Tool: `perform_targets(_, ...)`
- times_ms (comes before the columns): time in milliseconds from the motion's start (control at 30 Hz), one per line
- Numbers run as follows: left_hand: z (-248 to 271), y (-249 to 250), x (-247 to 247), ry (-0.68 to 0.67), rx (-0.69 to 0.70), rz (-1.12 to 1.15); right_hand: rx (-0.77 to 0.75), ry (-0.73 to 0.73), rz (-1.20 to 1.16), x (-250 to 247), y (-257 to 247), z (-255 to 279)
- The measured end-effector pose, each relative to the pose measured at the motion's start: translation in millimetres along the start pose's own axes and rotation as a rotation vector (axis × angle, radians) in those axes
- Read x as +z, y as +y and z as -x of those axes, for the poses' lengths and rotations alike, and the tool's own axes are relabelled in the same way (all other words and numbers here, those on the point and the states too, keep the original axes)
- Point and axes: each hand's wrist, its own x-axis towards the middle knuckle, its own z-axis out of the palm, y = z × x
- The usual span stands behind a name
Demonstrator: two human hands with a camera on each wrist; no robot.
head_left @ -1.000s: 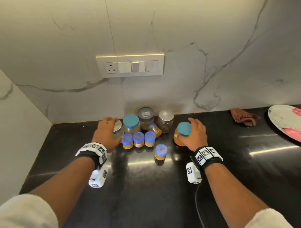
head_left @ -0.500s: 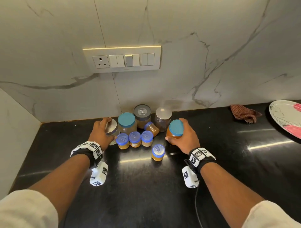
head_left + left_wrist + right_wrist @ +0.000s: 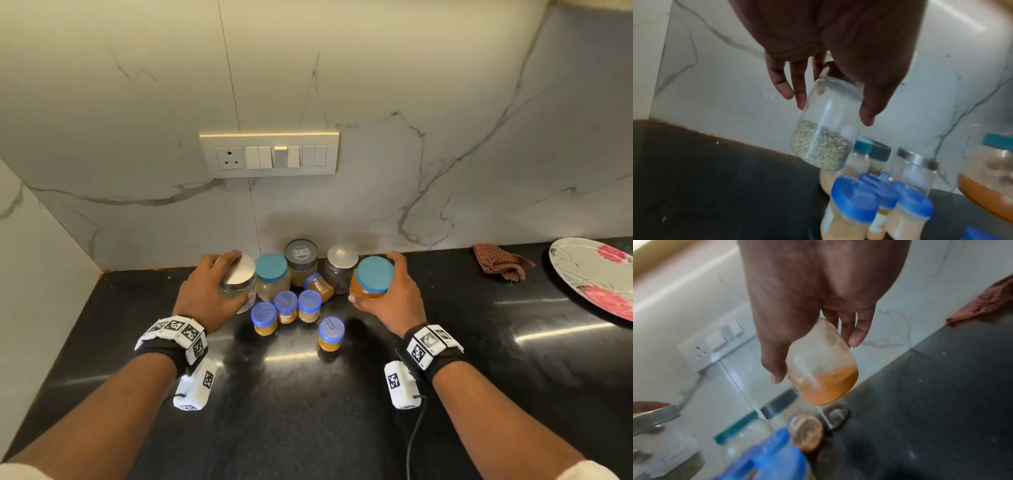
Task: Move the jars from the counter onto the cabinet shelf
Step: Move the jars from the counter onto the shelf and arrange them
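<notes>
Black stone table (image 3: 479, 394) up front, one little blue-lidded jar (image 3: 331, 334) sitting alone nearest, the rest of the jar cluster (image 3: 294, 287) behind it. Left of that cluster the left hand (image 3: 205, 294) has its fingers (image 3: 797, 84) curled round a steel-lidded seed jar (image 3: 824, 128), lifted and tilted. Right of the cluster the right hand (image 3: 394, 301) grips a teal-lidded orange-powder jar (image 3: 824, 368), also off the table, with the marble wall (image 3: 376, 85) behind.

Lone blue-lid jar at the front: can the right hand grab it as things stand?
Probably not yet. The right hand already grips the teal-lid orange jar, lifted off the counter. The lone blue-lid jar stands apart with open counter around it, so only the full hand blocks it.
</notes>
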Motion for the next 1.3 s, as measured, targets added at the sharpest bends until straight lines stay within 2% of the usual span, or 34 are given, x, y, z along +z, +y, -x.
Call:
perform_targets(133, 11.0, 37.8, -41.2, 0.1, 0.127, 0.042, -0.132, 0.028, -0.095, -26.9, -44.9, 13.9)
perform_targets(267, 22.5, 80.3, -89.8, 0.178, 0.243, 0.055, -0.348, 0.044, -0.146, -59.0, -101.9, 28.9)
perform_targets(400, 38.8, 122.8, -148.8, 0.3, 0.486, -0.045, -0.571, 0.106, -0.113, -97.1, -163.0, 41.6)
perform_targets(500, 53.4, 153.0, -199.2, 0.438, 0.611, -0.09, -0.687, 0.092, -0.197, -130.6, -209.6, 48.5)
perform_targets(600, 67.1, 173.4, -247.7, 0.603, 0.689, -0.002, -0.799, 0.094, -0.302, -156.8, -254.9, 56.0)
perform_targets(700, 71.7, 187.3, -292.8, 0.697, 0.74, 0.145, -0.88, 0.132, -0.398, -174.2, -293.5, 61.0)
perform_targets(767, 67.2, 191.5, -322.0, 0.735, 0.744, 0.205, -0.927, 0.161, -0.449, -184.4, -316.1, 58.9)
perform_targets(867, 53.6, 192.6, -356.4, 0.787, 0.66, 0.245, -0.985, 0.2, -0.439, -199.2, -355.2, 56.6)
perform_targets(1033, 38.3, 186.7, -382.6, 0.832, 0.514, 0.214, -1.07, 0.232, -0.336, -217.9, -431.8, 39.3)
perform_targets(1167, 34.4, 167.6, -390.6, 0.885, 0.414, 0.228, -0.979, 0.153, -0.324, -218.5, -489.1, 6.3)
perform_targets(1300, 36.1, 142.8, -413.7, 0.971, 0.377, 0.203, -0.886, 0.004, -0.235, -204.3, -542.9, -36.2)
